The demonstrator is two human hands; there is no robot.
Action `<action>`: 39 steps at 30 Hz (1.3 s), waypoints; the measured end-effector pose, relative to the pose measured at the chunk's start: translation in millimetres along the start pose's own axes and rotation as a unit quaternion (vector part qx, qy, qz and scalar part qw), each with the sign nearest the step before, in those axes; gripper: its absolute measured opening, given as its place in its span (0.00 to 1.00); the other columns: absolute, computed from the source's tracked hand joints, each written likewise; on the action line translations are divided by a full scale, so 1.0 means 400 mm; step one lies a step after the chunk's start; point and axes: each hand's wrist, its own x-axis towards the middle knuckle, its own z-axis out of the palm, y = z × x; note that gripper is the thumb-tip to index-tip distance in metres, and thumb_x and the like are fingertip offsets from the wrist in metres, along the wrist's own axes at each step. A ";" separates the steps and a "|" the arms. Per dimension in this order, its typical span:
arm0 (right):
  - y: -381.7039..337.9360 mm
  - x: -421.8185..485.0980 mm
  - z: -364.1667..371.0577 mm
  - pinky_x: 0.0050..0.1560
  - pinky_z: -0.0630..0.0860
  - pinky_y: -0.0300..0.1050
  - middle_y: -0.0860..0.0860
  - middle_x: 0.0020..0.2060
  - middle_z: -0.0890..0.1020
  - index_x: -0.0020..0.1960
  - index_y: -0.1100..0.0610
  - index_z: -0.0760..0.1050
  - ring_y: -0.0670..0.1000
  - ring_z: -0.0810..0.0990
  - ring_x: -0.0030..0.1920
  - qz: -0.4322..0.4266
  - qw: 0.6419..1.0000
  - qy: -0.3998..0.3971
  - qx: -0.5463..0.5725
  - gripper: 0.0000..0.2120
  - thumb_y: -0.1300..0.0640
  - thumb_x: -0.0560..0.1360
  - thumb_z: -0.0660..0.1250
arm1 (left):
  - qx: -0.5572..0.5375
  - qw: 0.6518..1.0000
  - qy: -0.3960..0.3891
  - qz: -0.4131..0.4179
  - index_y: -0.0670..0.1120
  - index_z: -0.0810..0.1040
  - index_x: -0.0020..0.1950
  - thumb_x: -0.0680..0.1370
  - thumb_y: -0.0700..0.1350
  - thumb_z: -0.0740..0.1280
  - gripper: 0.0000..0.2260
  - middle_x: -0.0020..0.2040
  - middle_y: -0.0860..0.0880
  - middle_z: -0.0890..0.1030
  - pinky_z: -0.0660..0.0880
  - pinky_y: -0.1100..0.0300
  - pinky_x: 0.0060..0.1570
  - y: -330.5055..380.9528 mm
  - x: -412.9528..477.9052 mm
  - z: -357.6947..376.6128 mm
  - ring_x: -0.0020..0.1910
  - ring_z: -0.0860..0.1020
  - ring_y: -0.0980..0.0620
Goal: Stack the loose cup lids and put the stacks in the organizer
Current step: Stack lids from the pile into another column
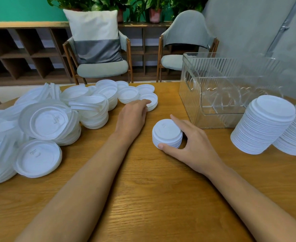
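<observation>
A big heap of loose white cup lids (44, 123) covers the left of the wooden table (143, 189). My right hand (192, 142) grips a short stack of lids (167, 132) at the table's middle, thumb at its front and fingers behind. My left hand (133, 116) reaches forward, its fingertips on a small lid pile (151, 100) at the heap's far right edge. Whether it pinches a lid I cannot tell. The clear ribbed organizer (192, 95) stands at the right rear, with no lids visible inside. Two tall lid stacks (264, 124) lean at the far right.
Two grey chairs (102, 67) stand behind the table's far edge, one with a cushion. A wooden cubby shelf (21, 53) and potted plants line the back wall. Bare tabletop lies near me between my forearms.
</observation>
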 end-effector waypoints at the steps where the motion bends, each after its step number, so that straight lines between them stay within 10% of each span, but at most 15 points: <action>1: 0.001 0.001 0.000 0.61 0.60 0.25 0.38 0.68 0.72 0.83 0.47 0.61 0.34 0.66 0.67 -0.001 1.000 -0.001 -0.001 0.46 0.37 0.71 0.77 | 0.003 1.000 0.004 0.004 0.47 0.80 0.71 0.84 0.40 0.66 0.15 0.59 0.47 0.85 0.80 0.48 0.55 -0.001 0.000 0.001 0.58 0.82 0.46; 15: -0.009 -0.008 -0.006 0.60 0.58 0.19 0.41 0.69 0.72 0.82 0.50 0.64 0.35 0.67 0.66 -0.010 1.000 -0.001 -0.005 0.46 0.39 0.71 0.79 | -0.177 0.978 0.105 -0.045 0.47 0.84 0.60 0.78 0.45 0.76 0.11 0.49 0.53 0.84 0.78 0.58 0.49 0.038 -0.161 -0.093 0.47 0.80 0.56; 18: -0.010 -0.010 -0.006 0.60 0.60 0.21 0.40 0.68 0.73 0.82 0.47 0.63 0.37 0.68 0.66 -0.017 1.000 -0.001 0.004 0.46 0.39 0.71 0.79 | -0.267 0.952 0.100 -0.114 0.52 0.80 0.70 0.79 0.44 0.76 0.20 0.54 0.56 0.84 0.77 0.71 0.49 0.069 -0.206 -0.133 0.51 0.82 0.58; 24: -0.015 -0.013 -0.008 0.67 0.67 0.41 0.38 0.69 0.73 0.82 0.40 0.59 0.41 0.71 0.69 -0.031 0.999 -0.017 0.021 0.47 0.37 0.70 0.79 | -0.460 0.867 0.034 -0.190 0.47 0.78 0.65 0.80 0.39 0.74 0.15 0.49 0.41 0.84 0.81 0.62 0.42 0.115 -0.210 -0.162 0.39 0.87 0.49; 32: -0.011 -0.013 -0.001 0.67 0.66 0.33 0.37 0.68 0.74 0.81 0.38 0.62 0.36 0.70 0.68 -0.060 0.998 -0.020 0.022 0.44 0.39 0.71 0.79 | -0.243 0.960 -0.006 -0.141 0.53 0.84 0.55 0.76 0.55 0.77 0.11 0.39 0.53 0.82 0.70 0.71 0.39 0.117 -0.227 -0.116 0.35 0.77 0.58; 39: -0.012 -0.018 0.001 0.67 0.74 0.45 0.40 0.66 0.76 0.79 0.44 0.67 0.41 0.75 0.67 -0.103 0.993 -0.035 0.044 0.41 0.40 0.71 0.79 | -0.287 0.951 -0.109 -0.029 0.57 0.76 0.73 0.74 0.50 0.76 0.27 0.66 0.62 0.79 0.74 0.55 0.68 0.108 -0.224 -0.145 0.69 0.75 0.61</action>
